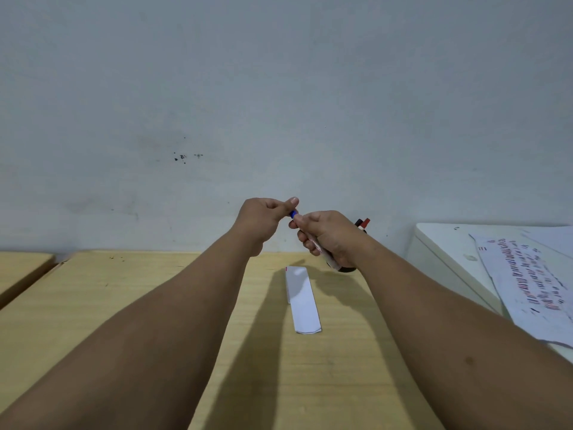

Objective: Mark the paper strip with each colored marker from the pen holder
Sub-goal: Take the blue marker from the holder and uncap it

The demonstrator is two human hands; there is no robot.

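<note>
My right hand grips the white barrel of a blue marker, held tilted above the wooden table. My left hand pinches the marker's blue cap end between thumb and finger. Below the hands, a white paper strip lies flat on the table with a small red mark at its far left corner. The dark pen holder is mostly hidden behind my right hand; a black and a red marker top stick up from it.
The light wooden table ends at a grey wall. A second table edge sits at the far left. At the right, a white cabinet carries paper sheets covered in coloured marks.
</note>
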